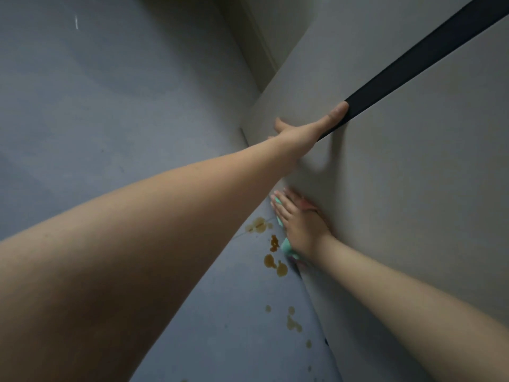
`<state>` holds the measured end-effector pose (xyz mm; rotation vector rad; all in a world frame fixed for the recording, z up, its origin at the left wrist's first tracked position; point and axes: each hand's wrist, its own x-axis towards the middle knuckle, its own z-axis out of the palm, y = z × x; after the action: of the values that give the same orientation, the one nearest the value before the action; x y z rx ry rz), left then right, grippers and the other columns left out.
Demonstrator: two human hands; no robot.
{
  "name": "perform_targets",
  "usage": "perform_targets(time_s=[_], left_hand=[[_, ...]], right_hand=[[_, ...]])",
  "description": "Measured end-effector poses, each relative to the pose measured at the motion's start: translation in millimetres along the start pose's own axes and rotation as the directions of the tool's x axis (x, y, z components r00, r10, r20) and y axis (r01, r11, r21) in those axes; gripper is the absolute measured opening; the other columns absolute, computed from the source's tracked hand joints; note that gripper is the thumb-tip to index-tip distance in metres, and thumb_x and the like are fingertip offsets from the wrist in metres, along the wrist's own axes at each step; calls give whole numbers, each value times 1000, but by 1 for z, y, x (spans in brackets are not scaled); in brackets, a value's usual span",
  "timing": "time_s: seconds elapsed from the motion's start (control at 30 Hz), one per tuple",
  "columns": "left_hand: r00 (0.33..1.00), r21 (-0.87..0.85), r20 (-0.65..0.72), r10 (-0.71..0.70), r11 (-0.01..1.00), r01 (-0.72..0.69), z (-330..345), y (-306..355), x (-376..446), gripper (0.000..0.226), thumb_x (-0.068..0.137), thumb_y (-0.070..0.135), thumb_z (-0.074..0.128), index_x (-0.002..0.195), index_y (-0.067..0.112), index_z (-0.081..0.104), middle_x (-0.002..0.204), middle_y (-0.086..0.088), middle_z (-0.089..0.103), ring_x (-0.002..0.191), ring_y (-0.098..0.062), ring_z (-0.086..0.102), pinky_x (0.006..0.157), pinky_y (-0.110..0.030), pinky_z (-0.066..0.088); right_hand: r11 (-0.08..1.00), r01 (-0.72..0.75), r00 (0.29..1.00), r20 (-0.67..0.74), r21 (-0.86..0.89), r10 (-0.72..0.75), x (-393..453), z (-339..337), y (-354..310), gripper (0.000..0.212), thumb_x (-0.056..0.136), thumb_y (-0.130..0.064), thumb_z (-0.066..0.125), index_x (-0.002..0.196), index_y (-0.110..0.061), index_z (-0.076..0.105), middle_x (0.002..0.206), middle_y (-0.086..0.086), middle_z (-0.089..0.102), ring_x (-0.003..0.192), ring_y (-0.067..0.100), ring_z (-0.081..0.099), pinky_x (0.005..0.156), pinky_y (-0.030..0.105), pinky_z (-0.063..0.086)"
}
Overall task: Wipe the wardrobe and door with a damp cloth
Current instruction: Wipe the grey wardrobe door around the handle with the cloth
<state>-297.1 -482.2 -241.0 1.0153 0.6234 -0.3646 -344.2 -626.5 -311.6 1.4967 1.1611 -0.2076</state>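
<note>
Head view looks steeply down along a pale grey matt wardrobe panel (413,202) that fills the right side. Of the two hands, the left hand (305,130) reaches far forward on a bare outstretched arm and lies flat against the panel, fingers straight, its thumb tip touching the lower end of a long black recessed handle strip (429,51) that runs up and away to the top right corner. It holds nothing. The right hand (301,224) is lower down on the same panel, near its bottom edge, with fingers spread and fairly straight, pressing a mint-green cloth (287,248) flat against the surface. Only slivers of the cloth show: one beyond the fingertips and one below the heel of the palm, with a pinkish edge just visible by the wrist. How much of the cloth lies under the palm cannot be told.

Beyond the hands, the panel's left edge meets a blue-grey smooth floor (110,106), which takes up the left half of the view. On the floor, just beside the right hand and the foot of the wardrobe, sit several brownish-yellow liquid stains (271,260), with smaller drops trailing nearer the camera. At the top, a beige wall corner (261,37) stands past the wardrobe's far end.
</note>
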Motion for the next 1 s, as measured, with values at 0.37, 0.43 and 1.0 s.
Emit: perform_targets(time_s=[0.37,0.43,1.0], left_hand=[[1000,6,-18,12,1000,-12,-1,-2,6,148,35,82,71,151,29,-5,157,1,14,143,-24,21,114,-41,26],[1000,-14,-8,14,1000,-15,-5,2,7,138,45,74,78,150,24,5,150,-2,29,133,-26,39,107,-40,38],[1000,166,-10,-5,986,6,-18,10,5,126,57,75,71,149,14,9,150,-9,28,135,-29,33,109,-43,32]], right_hand=[[1000,-18,1000,25,10,17,2,-9,3,60,101,-34,12,152,-4,5,161,11,0,146,32,-12,115,51,-5],[999,-21,999,51,40,19,12,-21,20,63,102,-37,11,150,1,-6,160,11,-8,146,32,-10,118,49,3],[961,-153,987,78,231,138,-9,-29,25,71,100,-42,22,149,0,-7,160,12,-8,147,27,-8,112,40,-18]])
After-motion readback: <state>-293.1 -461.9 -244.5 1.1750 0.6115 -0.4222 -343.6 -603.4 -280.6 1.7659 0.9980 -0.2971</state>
